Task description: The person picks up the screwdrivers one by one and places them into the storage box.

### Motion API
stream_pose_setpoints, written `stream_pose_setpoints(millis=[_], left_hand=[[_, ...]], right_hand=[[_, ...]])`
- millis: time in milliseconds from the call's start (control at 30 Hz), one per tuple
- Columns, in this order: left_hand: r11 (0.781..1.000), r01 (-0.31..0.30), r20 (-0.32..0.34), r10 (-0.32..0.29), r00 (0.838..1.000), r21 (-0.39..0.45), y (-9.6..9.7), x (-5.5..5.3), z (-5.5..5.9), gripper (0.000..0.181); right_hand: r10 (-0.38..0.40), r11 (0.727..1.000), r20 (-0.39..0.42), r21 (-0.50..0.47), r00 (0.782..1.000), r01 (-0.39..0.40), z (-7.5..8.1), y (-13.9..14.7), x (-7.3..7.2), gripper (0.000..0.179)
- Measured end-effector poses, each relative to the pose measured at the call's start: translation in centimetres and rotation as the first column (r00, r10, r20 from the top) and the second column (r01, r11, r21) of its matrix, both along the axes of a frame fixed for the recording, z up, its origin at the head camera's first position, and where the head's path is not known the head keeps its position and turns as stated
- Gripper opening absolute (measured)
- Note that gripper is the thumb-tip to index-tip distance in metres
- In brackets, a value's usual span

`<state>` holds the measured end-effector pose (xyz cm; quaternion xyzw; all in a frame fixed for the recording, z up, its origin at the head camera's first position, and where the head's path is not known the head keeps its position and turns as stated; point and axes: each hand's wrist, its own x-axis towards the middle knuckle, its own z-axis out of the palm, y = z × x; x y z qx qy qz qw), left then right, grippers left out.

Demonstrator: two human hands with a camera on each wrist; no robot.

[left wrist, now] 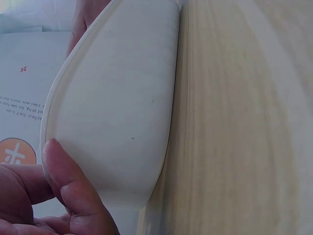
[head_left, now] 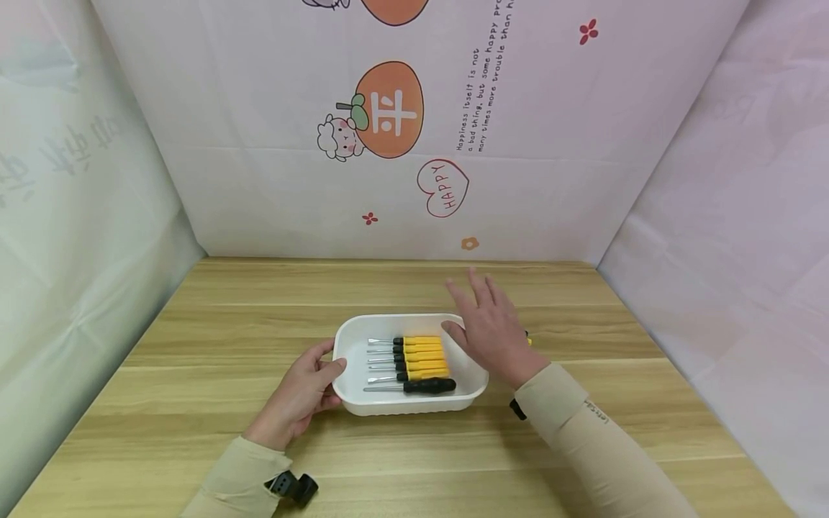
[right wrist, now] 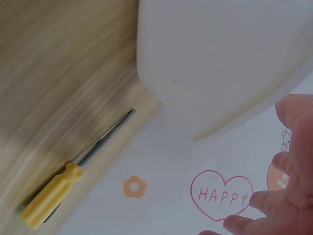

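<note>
My left hand (head_left: pixel 301 396) grips the left end of a white plastic tray (head_left: pixel 404 409), thumb over the rim and fingers against the outside wall. In the left wrist view, the thumb (left wrist: pixel 68 176) presses near the rim. Several slim screwdrivers with yellow-and-black handles (head_left: pixel 424 352) lie side by side in the tray, tips to the left. A black-handled screwdriver (head_left: pixel 430 386) lies nearest its front wall. Over the tray's right end, my right hand (head_left: pixel 492 334) is raised with fingers spread, holding nothing; it covers the back right corner of the rim.
Another yellow-handled screwdriver (right wrist: pixel 51 198) lies on the wooden table right of the tray, mostly hidden by the right hand in the head view. A printed white sheet (head_left: pixel 291 201) stands at the back, with white sheets along both sides. Black straps (head_left: pixel 291 488) circle the sleeves.
</note>
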<state>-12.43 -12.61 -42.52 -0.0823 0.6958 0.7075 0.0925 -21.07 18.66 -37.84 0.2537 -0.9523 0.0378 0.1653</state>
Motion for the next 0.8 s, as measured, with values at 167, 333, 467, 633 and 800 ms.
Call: stream_pose_setpoints(millis=[167, 333, 467, 633, 800], left_hand=[[1.000, -0.001, 0.000, 0.001, 1.000, 0.002, 0.0, 0.0, 0.0, 0.055], [1.000, -0.001, 0.001, 0.001, 1.000, 0.003, 0.0, 0.0, 0.1, 0.056], [1.000, -0.001, 0.001, 0.001, 1.000, 0.001, 0.0, 0.0, 0.0, 0.056], [1.000, -0.002, 0.005, 0.002, 1.000, 0.001, 0.1, 0.1, 0.1, 0.055], [1.000, -0.006, 0.004, 0.006, 1.000, -0.006, 0.1, 0.1, 0.2, 0.054]], right_hand=[[-0.031, 1.000, 0.029, 0.002, 0.999, 0.031, -0.2, 0.7, -0.3, 0.068], [-0.055, 0.998, 0.038, 0.020, 0.998, 0.054, -0.3, 1.4, -0.5, 0.066], [-0.076, 0.997, 0.034, 0.022, 0.997, 0.075, -0.4, 1.8, -0.6, 0.065], [-0.100, 0.995, 0.053, -0.005, 0.994, 0.100, -0.6, 2.4, -0.7, 0.064], [-0.123, 0.992, 0.080, -0.013, 0.989, 0.124, -0.9, 3.0, -1.0, 0.064]])
